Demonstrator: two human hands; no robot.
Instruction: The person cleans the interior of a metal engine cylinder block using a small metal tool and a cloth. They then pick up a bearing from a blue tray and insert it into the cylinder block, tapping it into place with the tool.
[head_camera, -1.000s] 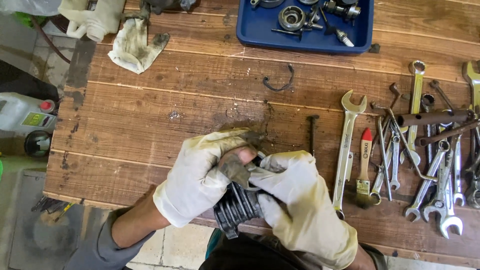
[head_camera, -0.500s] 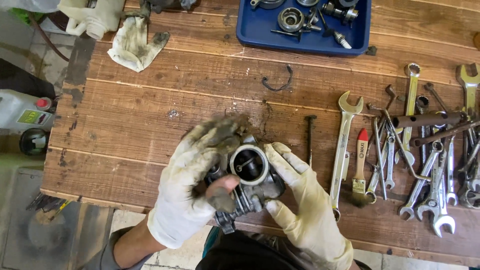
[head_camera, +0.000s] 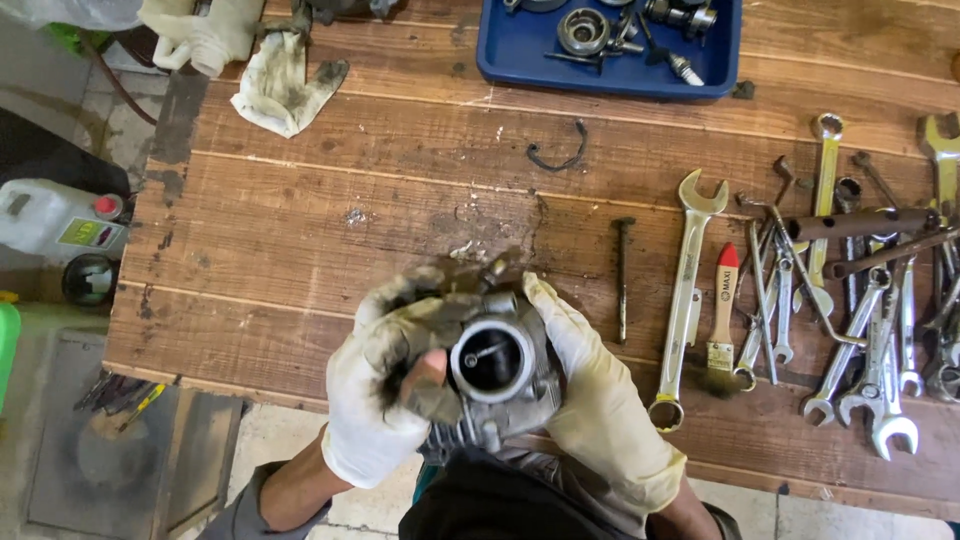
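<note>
The carburettor body (head_camera: 495, 375) is in both your hands, held up over the near edge of the worktop (head_camera: 300, 250), with its round bore facing up to you. It is a cast metal part, so I judge it stiff and rather heavy for its size; it will not bend, but the small screws and fittings at its sides look easy to knock. It also looks greasy and dirty, and your gloves are soiled too, so it may slip if you hold it loosely.

To the left of the carburettor, your left hand (head_camera: 385, 400) is wrapped around its side, with the fingers curled over the top and the thumb pressing beside the rim of the bore. A torn place in the glove seems to show at the thumb. To the right of the carburettor, your right hand (head_camera: 595, 400) supports it with a flat palm, the fingers closed around the far side and one finger pointing up along the body. Take hold on the thick cast walls and the lower finned part, I think, not on the thin levers.

Further right of the carburettor lie a long bolt (head_camera: 622, 275), an open-end spanner (head_camera: 688, 290), a small brush (head_camera: 722, 315) and then a heap of spanners (head_camera: 870, 300). Well beyond the carburettor, at the far side, a blue tray (head_camera: 520, 55) holds small metal parts, and a dirty rag (head_camera: 285, 85) lies to the far left.
</note>
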